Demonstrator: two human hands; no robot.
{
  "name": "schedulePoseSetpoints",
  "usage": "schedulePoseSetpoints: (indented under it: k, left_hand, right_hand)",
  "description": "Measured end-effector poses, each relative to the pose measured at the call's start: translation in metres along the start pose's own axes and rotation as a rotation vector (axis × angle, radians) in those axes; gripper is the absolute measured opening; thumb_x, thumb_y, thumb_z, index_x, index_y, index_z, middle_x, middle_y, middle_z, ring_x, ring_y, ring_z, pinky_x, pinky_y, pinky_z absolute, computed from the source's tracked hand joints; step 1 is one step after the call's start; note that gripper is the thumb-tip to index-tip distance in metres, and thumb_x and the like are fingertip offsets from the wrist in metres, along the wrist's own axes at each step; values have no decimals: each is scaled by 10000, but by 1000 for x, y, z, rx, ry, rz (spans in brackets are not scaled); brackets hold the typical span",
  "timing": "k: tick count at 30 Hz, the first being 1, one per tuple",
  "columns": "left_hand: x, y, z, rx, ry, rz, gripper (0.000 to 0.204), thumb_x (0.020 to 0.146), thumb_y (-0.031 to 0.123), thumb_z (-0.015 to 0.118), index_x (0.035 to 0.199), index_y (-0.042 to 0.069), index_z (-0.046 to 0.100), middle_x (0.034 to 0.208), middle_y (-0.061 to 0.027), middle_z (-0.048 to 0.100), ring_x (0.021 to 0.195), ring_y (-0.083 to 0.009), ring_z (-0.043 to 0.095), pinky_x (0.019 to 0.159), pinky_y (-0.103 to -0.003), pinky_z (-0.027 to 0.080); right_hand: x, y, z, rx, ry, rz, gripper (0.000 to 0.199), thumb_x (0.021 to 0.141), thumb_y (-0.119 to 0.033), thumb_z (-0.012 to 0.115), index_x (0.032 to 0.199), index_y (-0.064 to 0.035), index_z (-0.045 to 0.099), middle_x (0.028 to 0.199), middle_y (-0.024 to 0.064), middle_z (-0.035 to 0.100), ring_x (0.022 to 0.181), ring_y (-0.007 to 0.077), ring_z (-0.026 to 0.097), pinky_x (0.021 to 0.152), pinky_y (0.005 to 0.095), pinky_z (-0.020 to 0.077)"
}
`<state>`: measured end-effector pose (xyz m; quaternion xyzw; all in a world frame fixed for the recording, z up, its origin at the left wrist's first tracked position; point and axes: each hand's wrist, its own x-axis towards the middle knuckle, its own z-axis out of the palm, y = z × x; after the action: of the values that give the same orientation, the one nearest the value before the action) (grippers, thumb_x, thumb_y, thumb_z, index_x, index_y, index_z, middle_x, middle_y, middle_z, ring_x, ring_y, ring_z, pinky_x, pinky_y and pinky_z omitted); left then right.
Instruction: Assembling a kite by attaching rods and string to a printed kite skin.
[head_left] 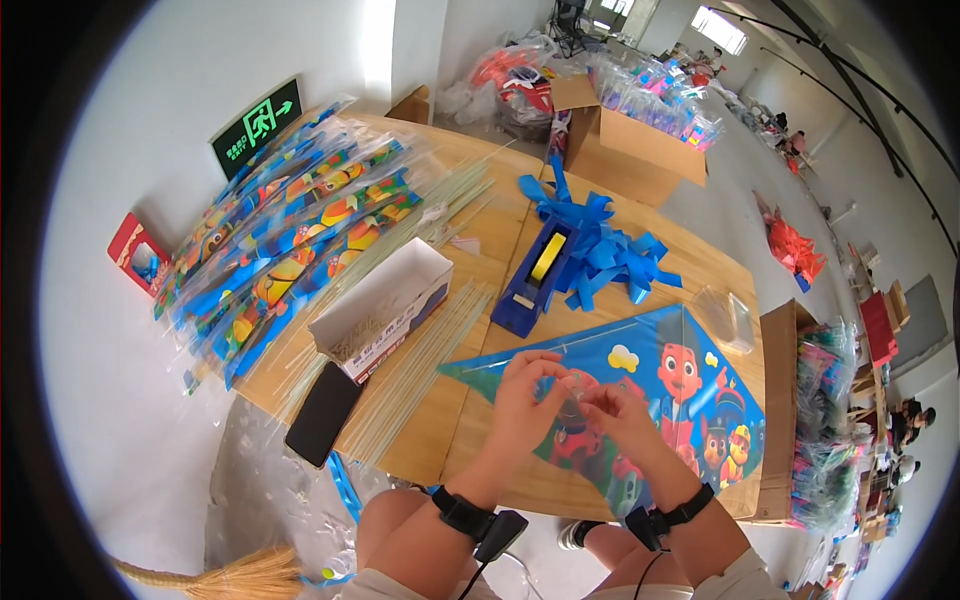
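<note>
A blue kite (640, 345) printed with cartoon figures lies spread on the wooden table in front of me. Over its middle, my left hand (528, 398) and my right hand (622, 418) are close together, fingertips pinched. Something small and see-through seems to be between them, too fine to name. Beyond the kite stands a blue tape dispenser (522, 300) with a yellow roll. To the left, an open white box (385, 300) has small pale pieces on its bottom.
Thin pale rods (415, 370) lie beside the box, near a black phone (323, 415). Packed colourful kites (300, 240) cover the table's left. Blue ribbons (620, 255) heap behind the dispenser; a clear container (725, 318) sits right. Cardboard boxes (635, 150) flank the table.
</note>
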<state>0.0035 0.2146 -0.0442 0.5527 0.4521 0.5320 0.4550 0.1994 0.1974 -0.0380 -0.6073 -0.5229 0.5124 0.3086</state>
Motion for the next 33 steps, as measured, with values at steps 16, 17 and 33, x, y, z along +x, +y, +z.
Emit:
schedulePoseSetpoints:
  k: [16,17,33]
  left_hand:
    - [7,-19,-1,-24,-108,-132,95,887,136,724,956,75,700,1183,-61,598,1005,-134,601,745,-265,484]
    - [8,-15,0,64,-87,-108,96,890,125,721,957,63,692,1135,-53,620,952,-124,612,733,-257,484]
    - [48,-15,36,-157,-133,-296,143,897,23,693,961,-40,583,860,-95,688,787,-125,665,683,-233,520]
  right_hand:
    - [-6,0,16,282,24,-11,89,971,-143,637,990,-56,632,816,-26,589,723,45,534,617,198,419]
    - [-5,5,17,285,36,-27,91,972,-147,636,950,-58,630,791,-28,589,693,41,518,594,199,401]
    - [6,12,10,148,262,-19,340,953,-323,666,1017,10,686,888,60,720,799,87,656,664,245,496]
